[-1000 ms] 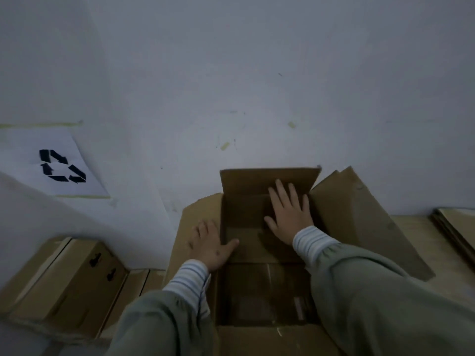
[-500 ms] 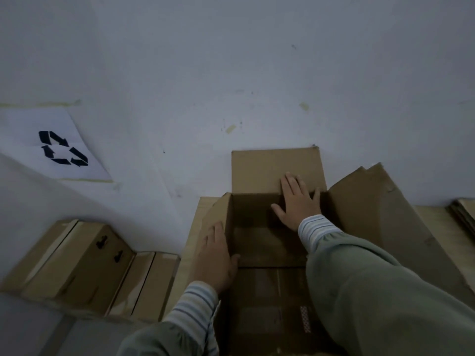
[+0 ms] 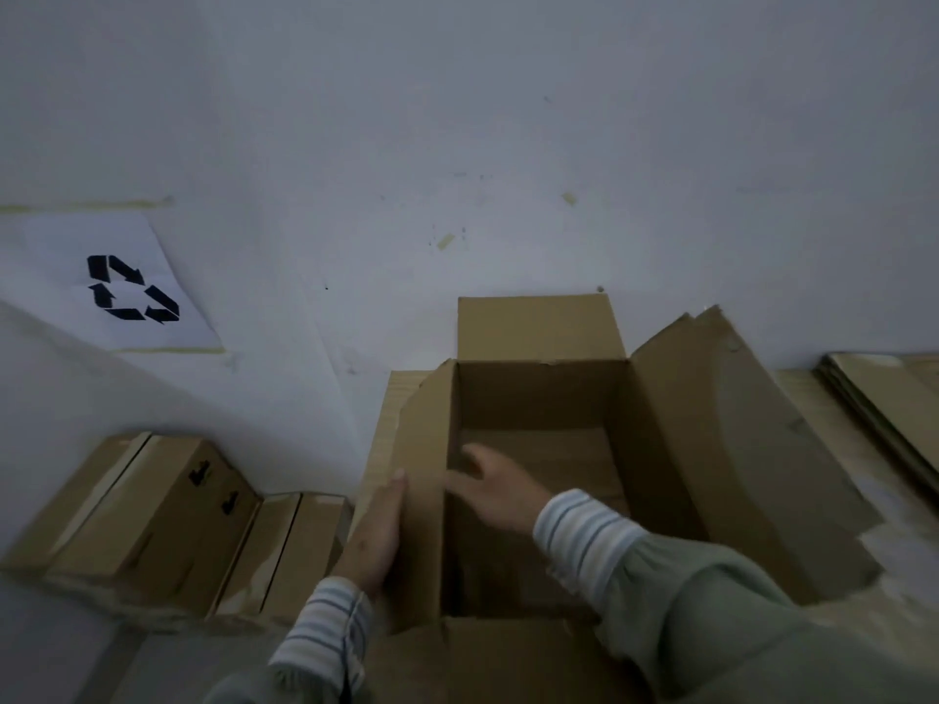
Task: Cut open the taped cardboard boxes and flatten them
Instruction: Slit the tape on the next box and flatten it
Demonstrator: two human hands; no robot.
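An open brown cardboard box stands in front of me on a wooden surface, its flaps spread out and its far flap leaning on the wall. My left hand lies flat with straight fingers against the outside of the box's left flap. My right hand is inside the box near the left wall, fingers spread and blurred, holding nothing. The box's wide right flap slopes down to the right.
Several flattened cardboard pieces lean against the wall low on the left. A stack of flat cardboard lies at the far right. A paper with a recycling sign is taped to the white wall.
My right hand left the far inner wall and swung across to the box's left side. My left hand slid to the outside of the left flap, which now stands more upright.
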